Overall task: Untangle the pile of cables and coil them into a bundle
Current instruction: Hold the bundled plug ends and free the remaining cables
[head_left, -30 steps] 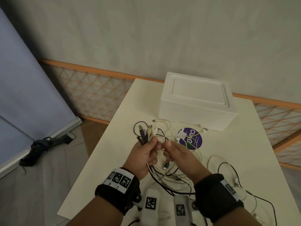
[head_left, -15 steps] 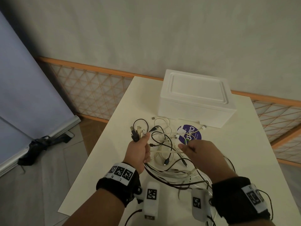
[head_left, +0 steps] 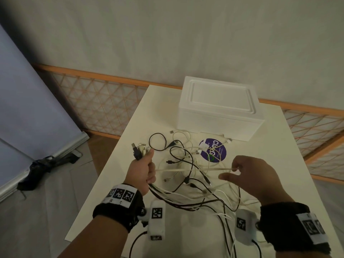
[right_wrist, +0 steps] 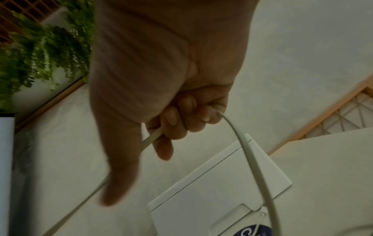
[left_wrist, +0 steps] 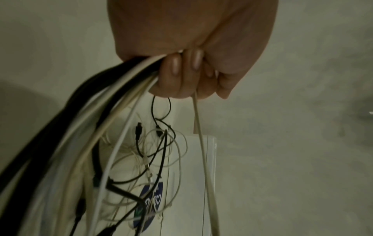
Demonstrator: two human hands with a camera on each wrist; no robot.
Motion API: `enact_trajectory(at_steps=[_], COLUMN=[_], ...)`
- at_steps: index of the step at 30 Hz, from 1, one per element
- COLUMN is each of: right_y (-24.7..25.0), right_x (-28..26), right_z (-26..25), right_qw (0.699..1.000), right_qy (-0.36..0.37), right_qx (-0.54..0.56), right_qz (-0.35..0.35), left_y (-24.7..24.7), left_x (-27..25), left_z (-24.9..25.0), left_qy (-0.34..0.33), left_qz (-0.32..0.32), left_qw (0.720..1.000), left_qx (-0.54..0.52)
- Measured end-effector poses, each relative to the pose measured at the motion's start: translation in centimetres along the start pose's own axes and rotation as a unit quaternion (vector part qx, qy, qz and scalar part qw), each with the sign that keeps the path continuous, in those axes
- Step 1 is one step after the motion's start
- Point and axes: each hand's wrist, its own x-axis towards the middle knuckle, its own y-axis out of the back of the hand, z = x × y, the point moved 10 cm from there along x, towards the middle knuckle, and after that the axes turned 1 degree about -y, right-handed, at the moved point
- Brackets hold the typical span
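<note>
Head view shows the left hand (head_left: 142,171) raised above the cream-white table (head_left: 290,164), its fingers curled in a tight grip round a bundle of black and white cables (head_left: 186,200). The connector ends (head_left: 138,148) of these cables stick up out of the fist, and the long parts hang below it in loops toward the near edge of the table. The right hand (head_left: 251,175) is well apart to the right and pinches one flat off-white cable (head_left: 193,170), which runs nearly straight between the two hands. More loose black and white cables lie tangled on the table under this stretched cable, some of them across a round purple sticker (head_left: 213,150). A white foam box with a lid (head_left: 219,107) stands behind the sticker, near the far edge.

Left wrist view gives what the head camera hides — the underside of the left hand (left_wrist: 189,52), where the fingertips (left_wrist: 174,68) press the thick bunch of cables (left_wrist: 96,121) against the palm, and the off-white cable (left_wrist: 203,153) leaves the fist apart from the others.

Right wrist view shows the right hand (right_wrist: 167,89) from below — the curled fingers (right_wrist: 181,118) hold the off-white cable (right_wrist: 252,158), while the thumb is held out straight.
</note>
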Motion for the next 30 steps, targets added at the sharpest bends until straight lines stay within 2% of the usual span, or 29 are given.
enact_trajectory(at_steps=[4,6,7,9,11,12,14,16,18,19,21,24,27,28,30], right_y=[1.7,2.0,1.4,-1.5,-5.3,-6.6,-6.9,-7.3,-9.7,-11.0,-12.5,-12.9,-13.7,-14.1,-14.8], right_x=[-0.4,-0.6,-0.6,-0.7,-1.9,-2.3,-3.0,-4.6,-6.4,-6.8,-6.4,-5.8,-5.4,-5.3,-5.0], right_z=[2.0,3.5,4.3,5.4,5.2,4.2,-0.3,-6.7,-10.8,-11.6,-10.7,-8.6,-6.3,-5.3,-3.2], right_qw=[0.994,0.993,0.995,0.995,0.975,0.968,0.971,0.962,0.935,0.929,0.942,0.950,0.945,0.943,0.943], right_qy=[-0.023,-0.041,-0.053,-0.070,-0.054,-0.030,0.062,0.161,0.203,0.200,0.174,0.177,0.173,0.159,0.116], right_qx=[-0.039,-0.039,-0.036,-0.056,-0.096,-0.106,-0.094,0.009,0.077,0.087,0.058,-0.020,-0.053,-0.058,-0.044], right_qz=[0.095,0.101,0.072,-0.045,-0.191,-0.227,-0.210,-0.220,-0.279,-0.299,-0.282,-0.255,-0.272,-0.286,-0.308], left_y=[1.7,2.2,2.4,2.3,1.2,0.3,-2.1,-4.8,-6.8,-7.2,-6.5,-3.6,-0.8,0.1,2.1], left_x=[0.2,0.1,0.0,-0.1,-0.5,-1.0,-2.3,-3.9,-4.9,-4.9,-4.3,-3.2,-2.8,-2.6,-2.0], left_z=[-0.2,-0.4,-0.5,-0.8,-1.4,-1.7,-2.6,-3.4,-4.0,-4.0,-4.1,-5.9,-8.6,-9.0,-9.5], left_qy=[0.015,0.018,0.020,0.027,0.042,0.048,0.055,0.063,0.058,0.051,0.043,0.072,0.116,0.119,0.119], left_qz=[0.030,0.039,0.042,0.036,0.009,-0.013,-0.072,-0.138,-0.187,-0.196,-0.175,-0.077,0.041,0.071,0.116], left_qw=[0.999,0.999,0.999,0.999,0.999,0.999,0.996,0.988,0.979,0.977,0.982,0.994,0.973,0.965,0.962], left_qx=[-0.013,-0.009,-0.009,-0.009,-0.002,0.005,0.022,0.037,0.052,0.060,0.060,-0.021,-0.195,-0.224,-0.218])
